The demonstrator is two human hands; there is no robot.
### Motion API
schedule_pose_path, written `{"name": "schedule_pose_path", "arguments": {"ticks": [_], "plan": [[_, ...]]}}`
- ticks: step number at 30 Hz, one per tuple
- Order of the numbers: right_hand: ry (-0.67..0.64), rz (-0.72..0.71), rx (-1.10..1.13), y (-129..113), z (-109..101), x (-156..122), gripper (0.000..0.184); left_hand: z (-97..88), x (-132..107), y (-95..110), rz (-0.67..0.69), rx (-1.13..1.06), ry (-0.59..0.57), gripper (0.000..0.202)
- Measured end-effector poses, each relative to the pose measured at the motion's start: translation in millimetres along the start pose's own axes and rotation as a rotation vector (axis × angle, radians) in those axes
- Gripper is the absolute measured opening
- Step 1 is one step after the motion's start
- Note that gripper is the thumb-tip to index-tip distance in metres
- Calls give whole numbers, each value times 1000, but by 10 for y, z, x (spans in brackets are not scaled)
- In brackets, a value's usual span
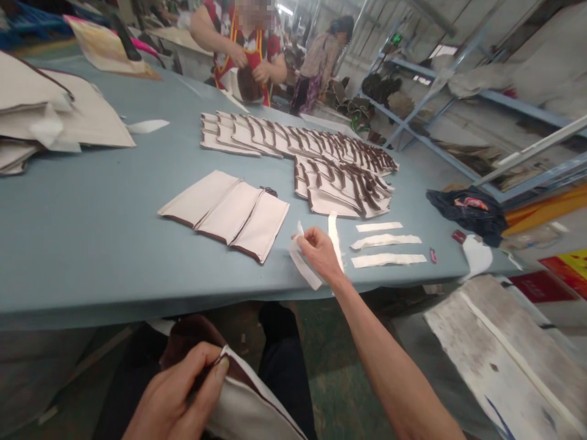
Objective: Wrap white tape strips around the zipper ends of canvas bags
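Observation:
Low in front of me, my left hand (183, 385) pinches the edge of a white and brown sewn fabric piece (247, 403), whose lower part runs out of view. Over the table's near edge, my right hand (318, 250) is closed on a white strip (305, 266) that hangs down from the fingers. Just beyond that hand lies another upright white strip (334, 235). Several more white strips (389, 260) lie side by side to its right. Left of the right hand, a flat cream panel with dark seams (224, 211) rests on the table.
Overlapping rows of brown-edged cream pieces (275, 137) cover the table's far middle. Larger cream panels (96, 110) are stacked at the left. Across the blue-green table (114, 244), a person (247, 55) handles a brown and white piece. Dark cloth (468, 211) lies at the right end.

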State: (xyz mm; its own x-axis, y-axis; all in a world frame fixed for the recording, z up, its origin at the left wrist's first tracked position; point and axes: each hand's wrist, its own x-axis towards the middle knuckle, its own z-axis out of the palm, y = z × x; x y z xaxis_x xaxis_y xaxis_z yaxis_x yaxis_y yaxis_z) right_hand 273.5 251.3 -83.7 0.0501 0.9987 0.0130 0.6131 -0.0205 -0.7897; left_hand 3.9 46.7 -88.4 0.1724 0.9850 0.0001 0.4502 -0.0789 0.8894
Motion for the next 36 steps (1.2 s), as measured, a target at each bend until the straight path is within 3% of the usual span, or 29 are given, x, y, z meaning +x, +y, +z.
{"name": "schedule_pose_path", "arguments": {"ticks": [5, 9, 12, 15, 18, 23, 26, 30, 36], "plan": [[-142, -31, 353, -273, 84, -605, 31, -134, 108, 258, -7, -6, 36, 38], [-234, -72, 490, -606, -12, -1149, 20, -146, 151, 439, -60, -35, 11, 37], [-327, -206, 432, -825, -143, -1506, 3, -117, 145, 506, -112, -96, -10, 34], [-362, -397, 286, -909, -201, -1750, 11, -55, 103, 571, -133, -187, -33, 25], [-320, -535, 140, -857, -172, -1905, 16, 10, 39, 661, -120, -243, -61, 19], [-63, -846, -90, -744, -142, -2055, 22, 76, -75, 744, -106, -259, -94, 23], [18, -972, -222, -743, -149, -2093, 23, 96, -126, 739, -114, -251, -120, 26], [-88, -948, -164, -762, -171, -2112, 24, 90, -174, 728, -102, -273, -124, 26], [-379, -696, 130, -865, -211, -2123, 14, 37, -243, 720, -53, -217, -68, 25]]}}
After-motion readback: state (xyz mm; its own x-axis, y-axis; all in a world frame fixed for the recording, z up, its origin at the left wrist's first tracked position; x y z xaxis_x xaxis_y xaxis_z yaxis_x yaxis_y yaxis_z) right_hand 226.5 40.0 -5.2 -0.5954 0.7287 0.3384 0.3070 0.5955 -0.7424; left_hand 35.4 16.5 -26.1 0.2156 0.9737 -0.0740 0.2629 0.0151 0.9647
